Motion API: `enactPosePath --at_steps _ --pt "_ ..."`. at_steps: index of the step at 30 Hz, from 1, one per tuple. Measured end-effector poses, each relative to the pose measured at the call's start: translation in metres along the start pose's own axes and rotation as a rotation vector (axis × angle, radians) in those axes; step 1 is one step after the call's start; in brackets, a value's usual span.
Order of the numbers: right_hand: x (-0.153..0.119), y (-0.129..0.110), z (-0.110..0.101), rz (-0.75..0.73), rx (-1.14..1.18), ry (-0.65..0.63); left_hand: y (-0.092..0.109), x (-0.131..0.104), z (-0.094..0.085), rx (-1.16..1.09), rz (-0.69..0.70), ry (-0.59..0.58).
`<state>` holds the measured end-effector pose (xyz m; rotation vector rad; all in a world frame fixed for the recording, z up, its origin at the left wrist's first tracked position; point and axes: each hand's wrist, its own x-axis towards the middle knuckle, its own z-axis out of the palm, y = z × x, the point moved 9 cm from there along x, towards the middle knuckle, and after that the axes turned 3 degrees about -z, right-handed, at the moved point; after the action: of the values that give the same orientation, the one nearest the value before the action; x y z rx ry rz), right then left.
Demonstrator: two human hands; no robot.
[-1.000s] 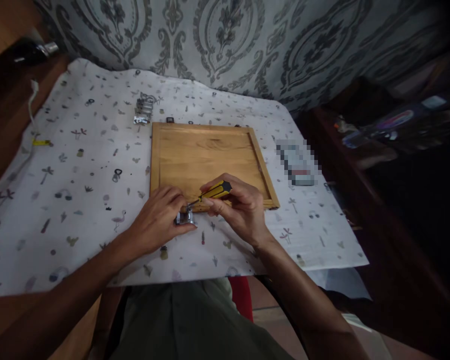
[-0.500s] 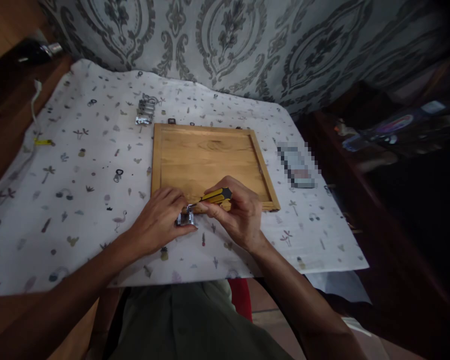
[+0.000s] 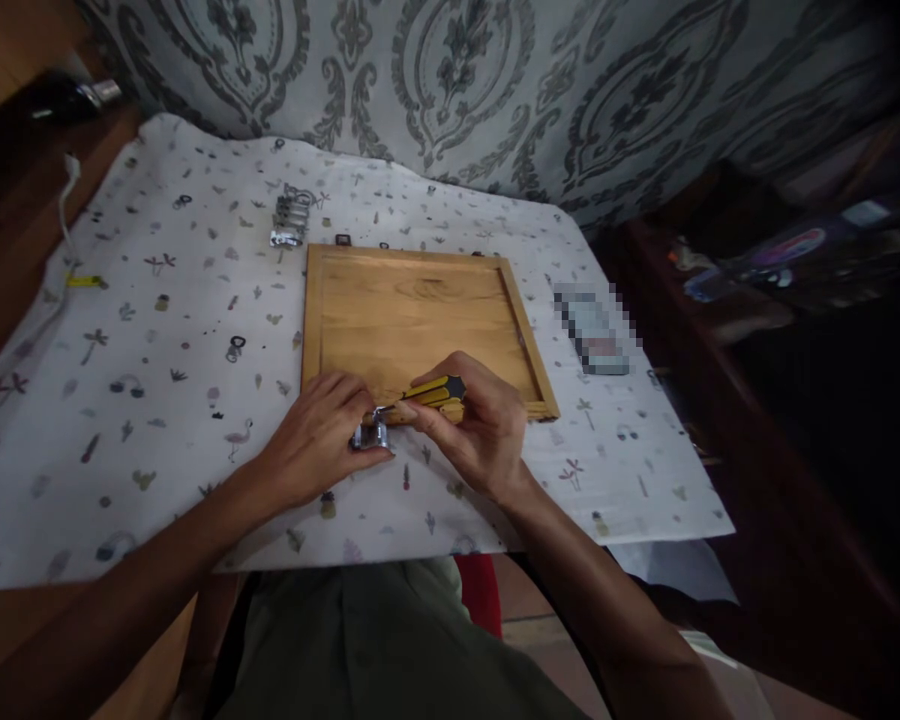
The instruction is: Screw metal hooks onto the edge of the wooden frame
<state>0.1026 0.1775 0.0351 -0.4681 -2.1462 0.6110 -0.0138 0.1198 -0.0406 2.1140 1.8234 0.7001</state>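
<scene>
A shiny metal fitting (image 3: pixel 373 436) sits against the near edge of the wooden framed panel (image 3: pixel 412 310); it looks like a hinge or latch, but I cannot tell which. My left hand (image 3: pixel 326 430) is closed around the fitting's left side, thumb below and fingers above at the panel's edge. In my right hand (image 3: pixel 484 425) is a yellow and black screwdriver (image 3: pixel 433 391), gripped by its handle. The tool slants down to the left, its tip at the top of the fitting. Whether a screw is under the tip is too small to make out.
Several metal fittings (image 3: pixel 291 218) lie in a cluster beyond the panel's far left corner. A blurred-out flat object (image 3: pixel 594 330) lies right of the panel. White patterned cloth (image 3: pixel 157 420) covers the table. A white cord (image 3: pixel 66 220) runs along the left side; a patterned curtain (image 3: pixel 457 80) hangs behind.
The screwdriver handle has turned slightly in my right hand, and the metal fitting appears tilted a little differently. Both hands stay in nearly the same place.
</scene>
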Motion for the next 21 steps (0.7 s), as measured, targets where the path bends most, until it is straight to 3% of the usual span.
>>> enactPosePath --at_steps 5,9,21 --pt "-0.007 -0.01 -0.013 -0.048 0.047 0.075 0.0 0.0 0.0 -0.016 0.001 0.006" --pt "-0.01 -0.004 -0.009 -0.007 0.083 0.021 0.001 0.001 -0.001 0.009 -0.003 0.012" --pt "-0.014 0.011 -0.001 0.034 0.174 0.031 0.002 0.002 0.0 0.034 -0.012 -0.017"
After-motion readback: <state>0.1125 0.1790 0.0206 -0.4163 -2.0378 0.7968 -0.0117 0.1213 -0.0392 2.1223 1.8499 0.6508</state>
